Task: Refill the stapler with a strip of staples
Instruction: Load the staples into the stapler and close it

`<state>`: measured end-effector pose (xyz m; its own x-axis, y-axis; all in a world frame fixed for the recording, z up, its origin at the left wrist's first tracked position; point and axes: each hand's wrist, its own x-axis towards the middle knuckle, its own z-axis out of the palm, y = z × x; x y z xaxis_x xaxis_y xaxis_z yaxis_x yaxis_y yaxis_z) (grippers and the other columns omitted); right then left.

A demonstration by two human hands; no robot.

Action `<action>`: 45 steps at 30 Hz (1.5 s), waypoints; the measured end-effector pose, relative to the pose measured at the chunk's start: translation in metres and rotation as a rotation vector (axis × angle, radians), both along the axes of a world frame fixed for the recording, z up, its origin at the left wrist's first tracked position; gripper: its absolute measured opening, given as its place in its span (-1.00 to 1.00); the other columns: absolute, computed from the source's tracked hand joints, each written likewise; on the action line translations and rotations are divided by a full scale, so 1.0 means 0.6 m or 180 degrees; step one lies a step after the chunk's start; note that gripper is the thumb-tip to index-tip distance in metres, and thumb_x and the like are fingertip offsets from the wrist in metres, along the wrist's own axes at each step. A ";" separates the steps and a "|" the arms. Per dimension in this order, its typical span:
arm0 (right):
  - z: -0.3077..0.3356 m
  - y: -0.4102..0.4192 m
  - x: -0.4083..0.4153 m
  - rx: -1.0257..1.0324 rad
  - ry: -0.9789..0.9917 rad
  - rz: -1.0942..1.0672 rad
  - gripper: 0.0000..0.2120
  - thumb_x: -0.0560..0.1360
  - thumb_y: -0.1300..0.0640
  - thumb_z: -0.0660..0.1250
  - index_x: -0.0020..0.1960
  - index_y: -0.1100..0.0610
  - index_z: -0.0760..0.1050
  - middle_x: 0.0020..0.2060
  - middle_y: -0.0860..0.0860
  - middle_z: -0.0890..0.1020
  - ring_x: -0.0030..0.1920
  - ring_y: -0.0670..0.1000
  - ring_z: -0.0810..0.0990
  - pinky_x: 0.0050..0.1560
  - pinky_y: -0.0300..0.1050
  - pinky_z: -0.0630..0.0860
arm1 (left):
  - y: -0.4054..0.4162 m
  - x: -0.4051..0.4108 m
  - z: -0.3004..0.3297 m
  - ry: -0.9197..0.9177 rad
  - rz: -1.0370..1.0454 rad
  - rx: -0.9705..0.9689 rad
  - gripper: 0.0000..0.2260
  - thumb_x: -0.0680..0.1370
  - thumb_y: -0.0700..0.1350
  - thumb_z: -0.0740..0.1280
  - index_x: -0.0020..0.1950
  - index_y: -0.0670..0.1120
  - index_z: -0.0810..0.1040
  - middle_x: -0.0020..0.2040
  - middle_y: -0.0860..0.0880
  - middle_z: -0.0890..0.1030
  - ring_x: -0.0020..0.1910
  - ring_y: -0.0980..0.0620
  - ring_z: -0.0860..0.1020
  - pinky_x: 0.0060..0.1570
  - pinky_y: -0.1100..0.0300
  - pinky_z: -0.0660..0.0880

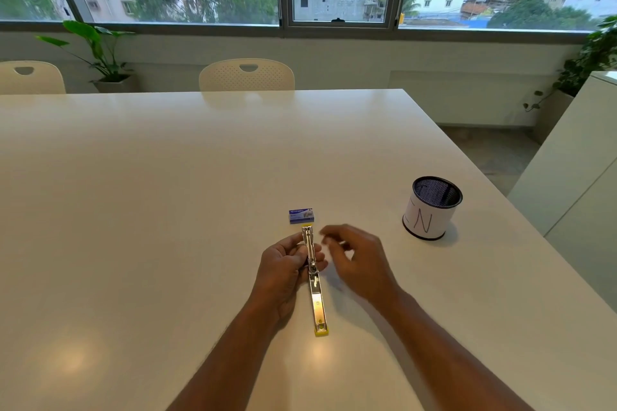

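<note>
A chrome stapler [317, 299] with yellow ends lies opened out flat on the white table [160, 197], its length running away from me. My left hand [283, 272] grips its far half, with the fingers wrapped around the metal channel. My right hand [360, 260] hovers just right of that channel, blurred by motion. Its fingertips pinch a thin pale sliver that looks like a strip of staples [335, 241]. Just beyond the stapler's far tip, a small blue staple box [301, 215] rests on the table.
A mesh pen cup [431, 210] wrapped in white paper stands to the right, near the table's right edge. Cream chairs [247, 75] sit at the far edge. A white cabinet [574, 177] is at the right.
</note>
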<state>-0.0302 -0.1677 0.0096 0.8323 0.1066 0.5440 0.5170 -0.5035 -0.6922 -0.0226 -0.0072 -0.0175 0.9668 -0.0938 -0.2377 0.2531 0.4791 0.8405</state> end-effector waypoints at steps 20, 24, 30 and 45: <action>0.018 -0.022 0.032 -0.0523 0.0629 0.0153 -0.83 0.53 0.16 0.43 0.12 0.12 0.62 -0.07 -0.01 0.66 -0.11 -0.11 0.64 -0.09 -0.23 0.63 | 0.004 -0.001 0.003 0.0047 -0.0085 -0.0023 -0.76 0.66 -0.34 0.24 0.28 -0.21 0.57 0.03 -0.30 0.74 -0.04 -0.20 0.74 -0.03 -0.01 0.68; 0.025 -0.010 0.021 -0.0834 0.0512 0.0457 -0.80 0.54 0.12 0.42 0.15 0.10 0.60 -0.03 -0.03 0.62 -0.09 -0.08 0.60 -0.13 -0.24 0.61 | 0.006 -0.003 0.002 -0.0097 -0.0197 -0.0012 -0.72 0.65 -0.34 0.24 0.30 -0.17 0.60 0.12 -0.28 0.72 0.03 -0.19 0.73 0.03 -0.05 0.67; 0.024 -0.003 0.025 -0.1161 0.0493 0.0459 -0.78 0.54 0.06 0.40 0.17 0.06 0.59 -0.03 -0.08 0.58 -0.12 -0.10 0.57 -0.11 -0.13 0.64 | 0.007 -0.004 0.002 -0.0079 -0.0175 0.0002 -0.71 0.66 -0.35 0.21 0.31 -0.17 0.60 0.11 -0.29 0.72 -0.01 -0.17 0.74 -0.06 0.01 0.68; 0.032 0.003 0.028 -0.1131 0.0755 0.0415 -0.82 0.49 0.15 0.45 0.08 0.06 0.67 -0.07 -0.07 0.61 -0.16 -0.17 0.55 -0.11 -0.23 0.59 | 0.006 -0.001 -0.002 -0.0127 -0.0186 0.0111 -0.72 0.66 -0.37 0.22 0.31 -0.22 0.59 0.06 -0.31 0.74 -0.09 -0.10 0.74 -0.06 -0.01 0.69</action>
<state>-0.0133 -0.1657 0.0285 0.8968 0.3648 0.2503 0.4397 -0.6726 -0.5952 -0.0229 -0.0037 -0.0185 0.9687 -0.1427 -0.2033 0.2458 0.4346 0.8664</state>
